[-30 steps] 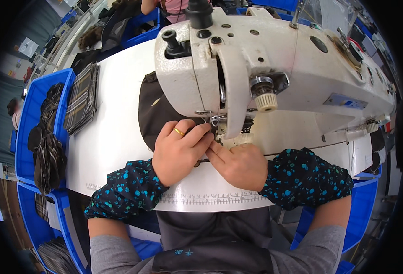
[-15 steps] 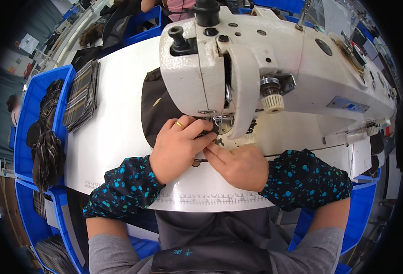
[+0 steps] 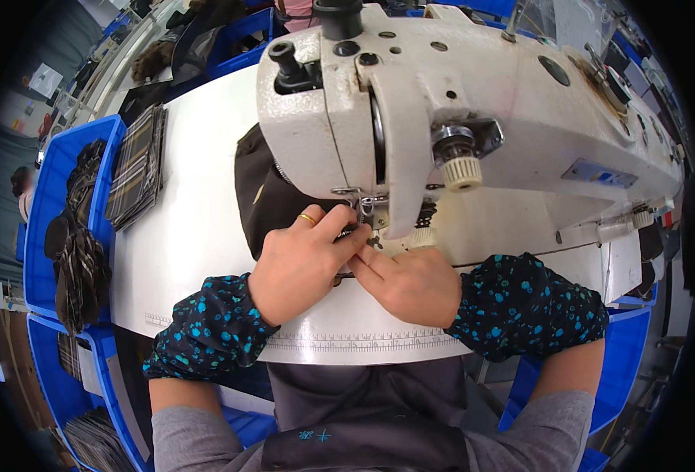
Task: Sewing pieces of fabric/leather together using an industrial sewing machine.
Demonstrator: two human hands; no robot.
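Note:
A dark brown fabric piece [image 3: 262,193] with a rounded outer edge lies under the head of a white sewing machine [image 3: 304,138]. A toothed strip like a zipper runs along it near the machine head. My left hand [image 3: 296,256], a gold ring on one finger, presses on the fabric just in front of the presser foot [image 3: 372,206], with thumb and fingers closed on its edge. My right hand [image 3: 414,287] meets the left thumb there, its fingers together and pinching the near edge. Both hands hide most of that edge and the needle point.
Folded plaid fabric pieces [image 3: 139,165] lie at the table's left, beside a blue bin [image 3: 111,189] holding dark and plaid pieces. More blue bins stand below on both sides. A printed ruler strip [image 3: 363,344] follows the front edge of the white table [image 3: 198,157].
The fabric has turned and slid slightly under the machine head, and more of the toothed strip shows. My left hand has shifted slightly left; the right hand has barely moved. The view has shifted a little.

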